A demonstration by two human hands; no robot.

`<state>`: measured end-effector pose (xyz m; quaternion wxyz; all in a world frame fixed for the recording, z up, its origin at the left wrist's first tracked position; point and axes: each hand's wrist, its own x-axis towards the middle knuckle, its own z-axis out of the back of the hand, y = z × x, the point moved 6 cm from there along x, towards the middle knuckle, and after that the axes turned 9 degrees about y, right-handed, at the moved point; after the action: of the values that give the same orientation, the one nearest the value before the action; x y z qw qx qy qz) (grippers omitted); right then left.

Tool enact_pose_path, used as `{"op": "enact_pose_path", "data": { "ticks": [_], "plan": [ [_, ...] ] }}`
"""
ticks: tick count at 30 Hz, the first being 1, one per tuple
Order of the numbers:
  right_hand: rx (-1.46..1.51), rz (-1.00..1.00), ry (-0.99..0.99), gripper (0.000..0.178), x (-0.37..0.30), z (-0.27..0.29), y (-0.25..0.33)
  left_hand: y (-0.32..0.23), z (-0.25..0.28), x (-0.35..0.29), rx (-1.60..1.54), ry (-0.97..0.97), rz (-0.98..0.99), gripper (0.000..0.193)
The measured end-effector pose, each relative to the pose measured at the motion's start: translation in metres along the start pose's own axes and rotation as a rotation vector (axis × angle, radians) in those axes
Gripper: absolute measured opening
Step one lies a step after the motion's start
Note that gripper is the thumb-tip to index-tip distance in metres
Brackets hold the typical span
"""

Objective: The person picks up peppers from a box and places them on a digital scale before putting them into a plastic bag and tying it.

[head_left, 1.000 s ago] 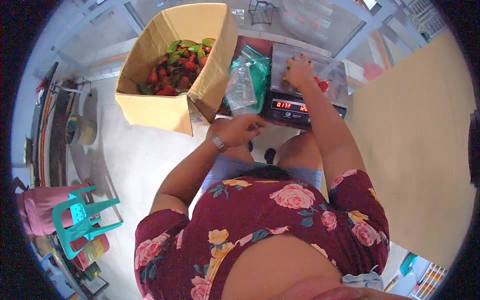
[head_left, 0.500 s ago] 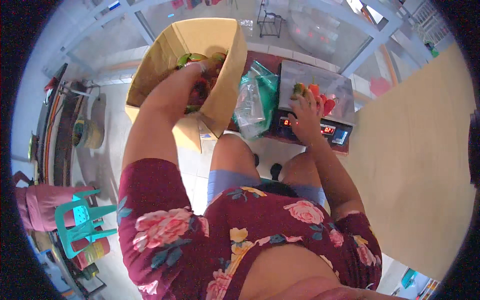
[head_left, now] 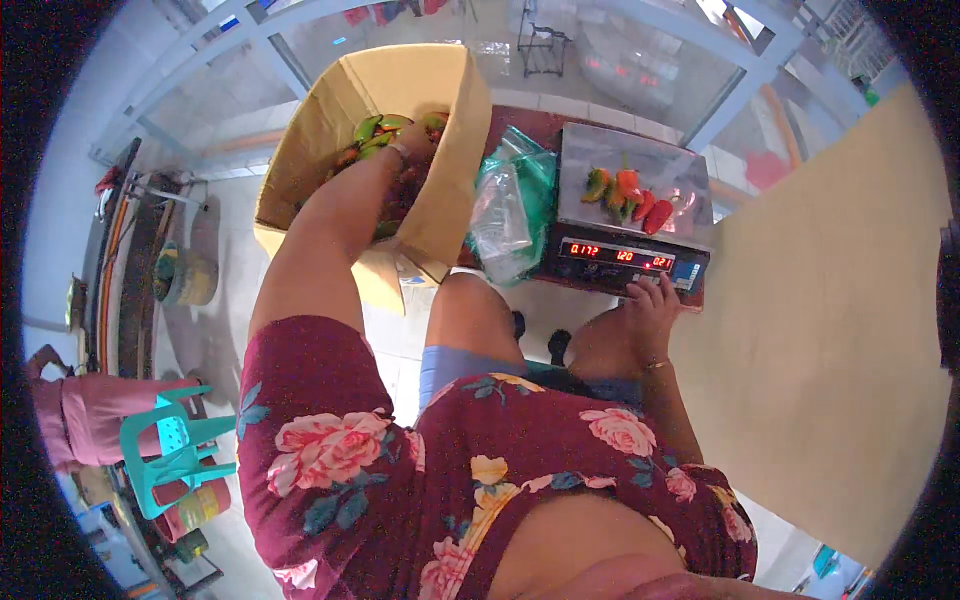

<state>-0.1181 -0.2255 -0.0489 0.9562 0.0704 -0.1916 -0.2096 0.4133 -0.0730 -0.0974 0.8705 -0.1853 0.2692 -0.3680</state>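
Note:
My left hand (head_left: 416,146) is down inside a tall cardboard box (head_left: 462,150), among green and red peppers (head_left: 372,130). Its fingers are hidden there, so whether it grips a pepper does not show. On the metal plate of a digital scale (head_left: 585,145) lie several red, orange and green peppers (head_left: 627,185). Red digits glow on the scale's front display (head_left: 620,255). My right hand (head_left: 652,300) is at the scale's front edge just below that display, fingers stretched out onto the keys, holding nothing visible.
Clear and green plastic bags (head_left: 515,205) lie between box and scale on a dark red surface. A large pale wooden board (head_left: 810,330) fills the right side. At the left stand a teal plastic chair (head_left: 170,450) and a person in pink clothing (head_left: 95,415). Glass panes rise beyond.
My right hand has drawn back from the peppers on the plate to the keys at the scale's front. My left hand has shifted slightly right inside the box.

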Motion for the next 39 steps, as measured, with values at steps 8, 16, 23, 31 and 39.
{"op": "enact_pose_path", "data": {
  "ticks": [8,16,23,31,39],
  "plan": [
    [0.049,-0.029,0.024,0.023,0.015,0.016,-0.002,-0.044,0.095,-0.076,-0.514,-0.061,-0.03,0.051],
    [0.051,0.05,-0.088,0.022,0.023,0.012,0.01,-0.039,0.121,-0.115,-0.904,-0.083,-0.266,0.03],
    [0.061,0.086,-0.004,0.023,0.019,0.002,0.025,-0.053,0.124,-0.122,-0.896,-0.022,-0.377,0.028],
    [0.226,0.174,0.057,0.019,0.048,-0.001,0.058,-0.064,0.115,-0.129,-0.799,0.075,-0.244,0.045],
    [0.239,0.242,0.047,0.02,0.057,-0.007,0.085,-0.096,0.068,-0.103,-0.357,0.09,-0.021,0.047]
  ]
}}
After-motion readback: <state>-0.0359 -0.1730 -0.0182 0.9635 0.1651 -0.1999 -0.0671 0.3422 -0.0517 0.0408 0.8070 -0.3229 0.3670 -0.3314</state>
